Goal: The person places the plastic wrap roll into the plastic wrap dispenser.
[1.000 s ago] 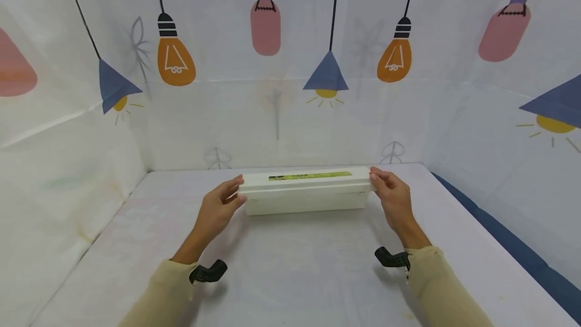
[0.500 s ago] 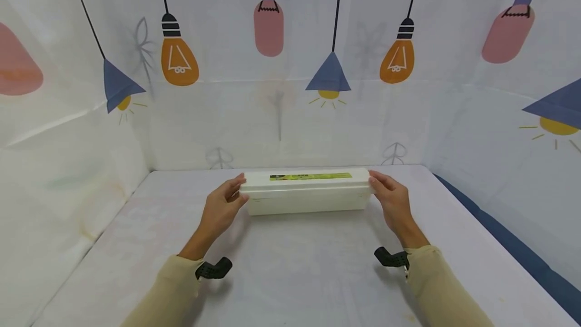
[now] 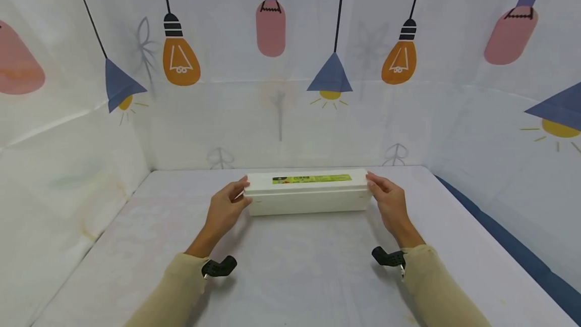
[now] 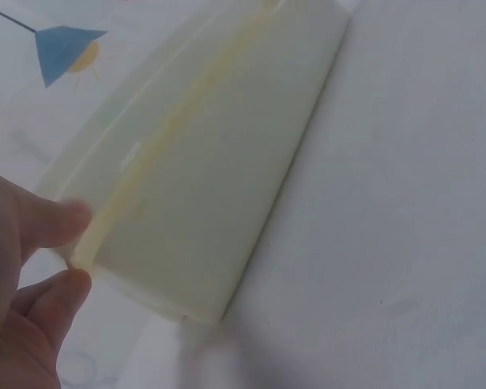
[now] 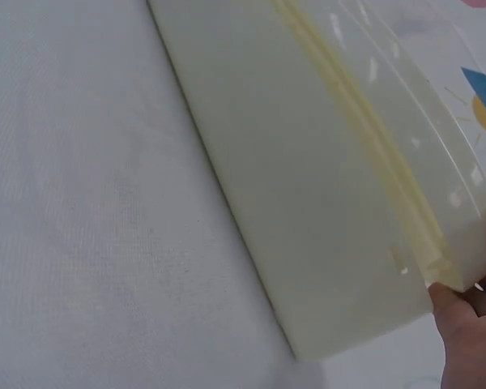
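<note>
A long white lidded box (image 3: 308,206) stands near the back of the white table, with a yellow-green label (image 3: 311,179) along the top of its lid (image 3: 259,181). At the box's left end, my left hand (image 3: 224,211) grips the lid's edge between thumb and fingers. My right hand (image 3: 391,206) pinches the matching edge at the other end. From the left wrist, the yellowish lid rim (image 4: 178,121) runs up from the thumb and fingertip. In the right wrist view, the thumb presses under the rim's corner, and the other fingers are partly hidden behind the lid.
Around the table (image 3: 299,271) hang white cloth walls (image 3: 227,120) printed with lamps and bulbs. A dark blue strip (image 3: 499,236) shows beyond the right edge. Black wrist mounts (image 3: 220,266) stick out inward from both sleeves.
Both hands have shifted slightly inward, still on the lid's ends. The lid's top sits a little lower and shows more of its label. The head view has drifted slightly.
</note>
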`<state>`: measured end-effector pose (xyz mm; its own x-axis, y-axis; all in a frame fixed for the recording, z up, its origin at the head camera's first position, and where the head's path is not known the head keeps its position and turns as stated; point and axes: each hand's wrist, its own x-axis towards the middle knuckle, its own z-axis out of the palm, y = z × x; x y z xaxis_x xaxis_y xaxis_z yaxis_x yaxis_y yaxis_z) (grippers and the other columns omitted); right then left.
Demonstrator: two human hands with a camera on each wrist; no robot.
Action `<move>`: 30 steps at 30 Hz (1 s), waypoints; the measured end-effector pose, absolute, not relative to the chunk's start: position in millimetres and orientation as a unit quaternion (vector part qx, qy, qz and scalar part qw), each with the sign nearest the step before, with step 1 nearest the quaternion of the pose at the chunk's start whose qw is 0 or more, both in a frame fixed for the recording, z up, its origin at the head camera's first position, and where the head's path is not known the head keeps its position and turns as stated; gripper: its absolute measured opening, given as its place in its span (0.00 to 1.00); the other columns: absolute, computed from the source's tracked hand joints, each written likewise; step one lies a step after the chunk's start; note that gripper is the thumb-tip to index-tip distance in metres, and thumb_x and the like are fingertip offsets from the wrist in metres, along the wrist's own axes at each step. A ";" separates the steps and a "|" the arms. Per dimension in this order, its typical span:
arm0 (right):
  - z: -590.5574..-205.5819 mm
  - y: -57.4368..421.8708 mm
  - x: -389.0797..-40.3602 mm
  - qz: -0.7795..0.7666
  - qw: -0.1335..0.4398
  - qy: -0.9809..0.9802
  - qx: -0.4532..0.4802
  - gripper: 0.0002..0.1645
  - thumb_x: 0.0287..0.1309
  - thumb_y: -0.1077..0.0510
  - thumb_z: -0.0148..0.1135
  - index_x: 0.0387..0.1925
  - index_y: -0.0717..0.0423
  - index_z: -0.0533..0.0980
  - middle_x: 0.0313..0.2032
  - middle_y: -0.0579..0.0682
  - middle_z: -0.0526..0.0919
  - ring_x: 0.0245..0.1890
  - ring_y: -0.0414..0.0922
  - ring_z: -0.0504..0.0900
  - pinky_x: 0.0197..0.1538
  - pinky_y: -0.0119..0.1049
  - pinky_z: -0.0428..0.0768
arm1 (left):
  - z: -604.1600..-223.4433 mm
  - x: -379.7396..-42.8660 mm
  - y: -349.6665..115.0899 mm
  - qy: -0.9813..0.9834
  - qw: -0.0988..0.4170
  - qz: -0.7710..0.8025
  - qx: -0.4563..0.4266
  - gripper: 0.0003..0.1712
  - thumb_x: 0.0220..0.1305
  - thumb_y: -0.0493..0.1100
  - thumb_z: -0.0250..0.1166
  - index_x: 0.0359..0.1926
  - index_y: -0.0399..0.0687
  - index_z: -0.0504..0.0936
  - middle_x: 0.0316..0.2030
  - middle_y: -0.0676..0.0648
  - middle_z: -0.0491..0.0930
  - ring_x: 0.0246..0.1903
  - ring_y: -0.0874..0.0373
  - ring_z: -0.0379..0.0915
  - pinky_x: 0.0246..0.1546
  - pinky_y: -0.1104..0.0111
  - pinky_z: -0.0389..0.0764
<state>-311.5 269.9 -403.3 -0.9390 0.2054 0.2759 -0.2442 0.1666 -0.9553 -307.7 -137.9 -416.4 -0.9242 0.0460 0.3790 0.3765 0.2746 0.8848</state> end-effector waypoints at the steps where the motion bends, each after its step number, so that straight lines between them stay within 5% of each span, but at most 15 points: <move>1: -403.8 270.5 -312.3 0.640 0.176 -0.748 0.014 0.24 0.74 0.58 0.55 0.64 0.67 0.72 0.69 0.55 0.70 0.69 0.47 0.67 0.62 0.27 0.70 | -416.7 -308.5 -136.8 -0.786 0.142 -0.587 -0.133 0.23 0.63 0.27 0.67 0.59 0.35 0.78 0.69 0.48 0.69 0.66 0.53 0.67 0.59 0.70 0.72; 12: -406.4 274.3 -319.8 0.625 0.174 -0.761 0.009 0.20 0.75 0.62 0.53 0.61 0.68 0.74 0.71 0.55 0.68 0.73 0.47 0.62 0.70 0.37 0.63 | -420.8 -310.6 -127.8 -0.791 0.154 -0.580 -0.122 0.21 0.62 0.26 0.67 0.56 0.35 0.79 0.68 0.48 0.70 0.66 0.53 0.68 0.58 0.71 0.73; 30: -410.2 274.2 -319.4 0.645 0.171 -0.745 0.009 0.20 0.74 0.62 0.53 0.60 0.71 0.73 0.70 0.56 0.69 0.72 0.47 0.63 0.66 0.31 0.67 | -421.4 -308.4 -123.0 -0.789 0.192 -0.572 -0.114 0.21 0.62 0.25 0.67 0.56 0.33 0.80 0.66 0.46 0.73 0.64 0.52 0.71 0.57 0.70 0.75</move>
<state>-319.4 274.2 -410.2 -0.9414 0.2073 0.2659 -0.2333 0.1688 -0.9576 -308.4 -123.0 -421.4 -0.9004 -0.0384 0.4333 0.3998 0.3199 0.8590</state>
